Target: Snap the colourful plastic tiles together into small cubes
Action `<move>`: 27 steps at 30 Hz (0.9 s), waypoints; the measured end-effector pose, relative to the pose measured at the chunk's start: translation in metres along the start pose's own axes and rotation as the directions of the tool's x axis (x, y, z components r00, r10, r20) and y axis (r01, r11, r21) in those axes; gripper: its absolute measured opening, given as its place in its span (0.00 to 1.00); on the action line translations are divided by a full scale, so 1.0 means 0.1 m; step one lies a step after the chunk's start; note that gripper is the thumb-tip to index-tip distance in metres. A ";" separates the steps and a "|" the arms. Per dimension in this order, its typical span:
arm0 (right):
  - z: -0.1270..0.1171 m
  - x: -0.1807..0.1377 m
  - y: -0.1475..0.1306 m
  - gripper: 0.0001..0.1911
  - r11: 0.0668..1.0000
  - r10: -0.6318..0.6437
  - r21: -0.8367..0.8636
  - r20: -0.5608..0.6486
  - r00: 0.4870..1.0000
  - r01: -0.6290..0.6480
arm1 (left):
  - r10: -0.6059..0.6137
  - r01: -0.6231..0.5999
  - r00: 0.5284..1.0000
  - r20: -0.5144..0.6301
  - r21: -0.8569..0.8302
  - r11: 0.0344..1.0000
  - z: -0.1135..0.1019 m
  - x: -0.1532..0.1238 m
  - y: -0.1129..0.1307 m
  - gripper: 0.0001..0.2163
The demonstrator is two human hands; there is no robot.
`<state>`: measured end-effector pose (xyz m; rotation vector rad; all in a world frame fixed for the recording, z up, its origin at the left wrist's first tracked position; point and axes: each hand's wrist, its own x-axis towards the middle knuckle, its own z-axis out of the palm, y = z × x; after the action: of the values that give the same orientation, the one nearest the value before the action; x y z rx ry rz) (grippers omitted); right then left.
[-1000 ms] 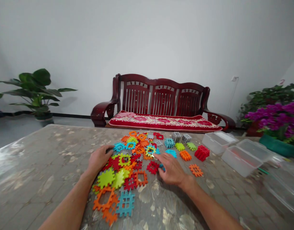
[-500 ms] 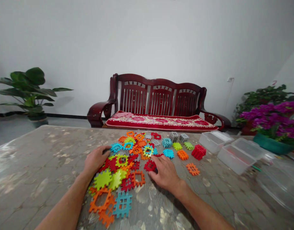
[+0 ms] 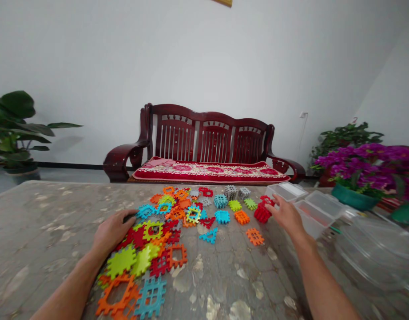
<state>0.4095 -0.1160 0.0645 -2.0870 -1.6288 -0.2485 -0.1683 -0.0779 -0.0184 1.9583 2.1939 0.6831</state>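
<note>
My right hand (image 3: 288,216) is at the right, closed with thumb and fingertips on a red square frame piece (image 3: 267,200). That piece is just above a stack of red square pieces (image 3: 262,214); whether it touches the stack I cannot tell. My left hand (image 3: 113,232) lies at the left edge of a loose pile of notched plastic building pieces, fingers stretched and holding nothing visible. Among the pile are a lime square (image 3: 121,261), an orange frame (image 3: 177,255) and a blue window piece (image 3: 151,297). A blue triangle (image 3: 209,236) lies right of the pile.
Sorted small stacks stand near the right hand: grey (image 3: 230,192), blue (image 3: 220,201), lime (image 3: 235,205) and orange (image 3: 242,217). Clear plastic boxes (image 3: 311,218) and a flower pot (image 3: 354,196) are at the right. A wooden bench (image 3: 214,116) stands behind the table.
My right hand has moved right from the pile to the red stack, carrying a red piece. The blue triangle now shows where that hand was. My left hand stays beside the pile.
</note>
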 end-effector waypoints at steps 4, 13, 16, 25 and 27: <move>0.04 0.05 0.16 0.29 0.999 -0.017 -0.032 0.036 0.999 0.019 | -0.017 0.017 1.000 -0.003 -0.015 1.000 0.02 0.02 -0.03 0.19; 0.10 0.04 0.18 0.29 0.999 -0.004 -0.033 0.087 0.996 0.007 | -0.007 0.007 1.000 -0.006 -0.022 1.000 0.08 0.06 -0.13 0.19; 0.08 0.03 0.15 0.30 1.000 -0.011 0.007 0.093 0.996 0.011 | -0.010 0.010 1.000 0.001 -0.011 1.000 0.09 0.07 -0.13 0.19; 0.18 -0.01 0.12 0.46 0.998 -0.023 0.065 0.129 0.991 0.014 | 0.001 -0.001 1.000 0.020 -0.021 1.000 0.08 0.07 -0.13 0.21; 0.23 -0.01 0.13 0.46 0.997 -0.006 0.081 0.138 0.990 -0.005 | 0.003 -0.002 1.000 0.021 -0.019 1.000 0.07 0.07 -0.13 0.21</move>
<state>0.4183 -0.1088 0.0410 -2.0821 -1.6892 -0.0380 -0.1787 -0.0704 -0.0291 1.9502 2.1655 0.6783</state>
